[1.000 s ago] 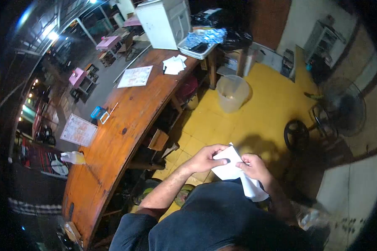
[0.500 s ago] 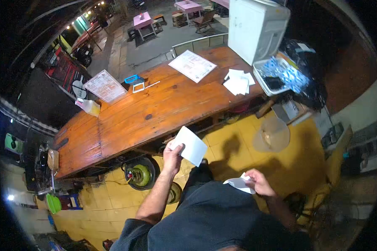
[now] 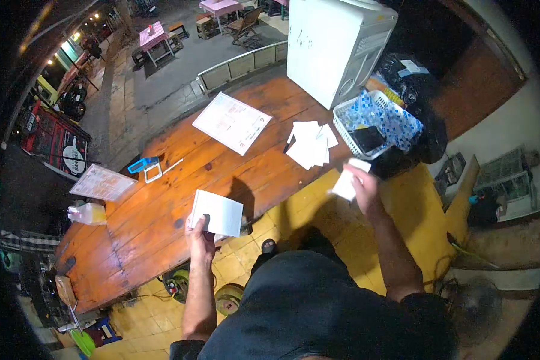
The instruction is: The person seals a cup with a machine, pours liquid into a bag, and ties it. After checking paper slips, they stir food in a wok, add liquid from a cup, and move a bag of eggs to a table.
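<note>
My left hand (image 3: pixel 200 239) is closed around a white paper pad (image 3: pixel 223 211), thumb on its face, above the near edge of the wooden table (image 3: pixel 180 198). Out to the right, my right hand (image 3: pixel 367 187) pinches a small white paper (image 3: pixel 345 183), a little blurred by motion. Beyond that hand, several loose white sheets (image 3: pixel 309 147) lie overlapping on the tabletop, with a dark pen-like thing (image 3: pixel 289 143) poking out at their left side.
A white plastic basket (image 3: pixel 341 125) with blue-patterned packets stands right of the sheets, by a tall white appliance (image 3: pixel 318 51). Printed sheets (image 3: pixel 233 123), a blue-and-white object (image 3: pixel 144 164) and a bottle (image 3: pixel 89 213) are on the table. Below sits a green gas cylinder (image 3: pixel 229 299).
My view has turned and come closer to the table. The left hand has brought the pad over the table edge; the right hand has risen from beside my body toward the loose sheets with its paper.
</note>
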Action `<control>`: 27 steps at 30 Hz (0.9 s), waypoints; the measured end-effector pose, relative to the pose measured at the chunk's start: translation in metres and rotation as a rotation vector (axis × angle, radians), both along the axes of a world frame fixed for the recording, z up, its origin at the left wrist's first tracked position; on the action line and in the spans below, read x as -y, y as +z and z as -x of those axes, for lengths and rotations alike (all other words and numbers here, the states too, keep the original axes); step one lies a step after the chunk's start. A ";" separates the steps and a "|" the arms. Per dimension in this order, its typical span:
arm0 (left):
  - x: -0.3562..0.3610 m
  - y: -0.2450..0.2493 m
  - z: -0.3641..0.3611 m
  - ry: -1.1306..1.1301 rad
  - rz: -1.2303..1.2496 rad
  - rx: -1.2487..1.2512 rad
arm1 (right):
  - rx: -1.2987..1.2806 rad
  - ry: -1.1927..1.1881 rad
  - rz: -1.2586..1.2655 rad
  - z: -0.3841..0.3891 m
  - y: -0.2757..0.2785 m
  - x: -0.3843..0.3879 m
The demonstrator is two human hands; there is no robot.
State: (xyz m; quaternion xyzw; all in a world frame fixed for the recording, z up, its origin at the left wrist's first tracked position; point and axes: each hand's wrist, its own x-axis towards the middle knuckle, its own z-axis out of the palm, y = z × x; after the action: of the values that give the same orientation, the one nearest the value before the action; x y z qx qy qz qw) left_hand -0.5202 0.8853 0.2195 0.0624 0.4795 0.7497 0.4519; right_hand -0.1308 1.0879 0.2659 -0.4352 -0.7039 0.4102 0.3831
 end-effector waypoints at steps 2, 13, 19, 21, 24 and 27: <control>-0.012 -0.006 0.003 0.056 -0.004 -0.018 | -0.216 -0.033 0.014 0.016 -0.014 -0.050; -0.039 -0.014 -0.051 0.415 0.163 -0.074 | 0.012 -0.037 -0.033 0.062 -0.097 -0.176; -0.050 -0.017 -0.064 0.528 0.165 -0.049 | 0.068 -0.030 0.019 0.070 -0.138 -0.185; -0.045 -0.026 -0.053 0.517 0.197 -0.005 | 0.225 0.062 0.056 0.065 -0.170 -0.184; -0.049 0.001 -0.044 0.552 0.163 0.014 | 0.281 0.199 -0.027 0.059 -0.160 -0.176; -0.032 -0.009 -0.021 0.551 0.122 0.021 | 0.754 -0.071 -0.457 0.056 -0.102 -0.161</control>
State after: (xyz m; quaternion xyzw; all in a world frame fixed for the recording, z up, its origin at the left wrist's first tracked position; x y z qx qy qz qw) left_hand -0.4989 0.9170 0.2105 -0.1052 0.5179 0.8147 0.2387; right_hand -0.1866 1.2488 0.1636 -0.4824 -0.8518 0.0429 0.1999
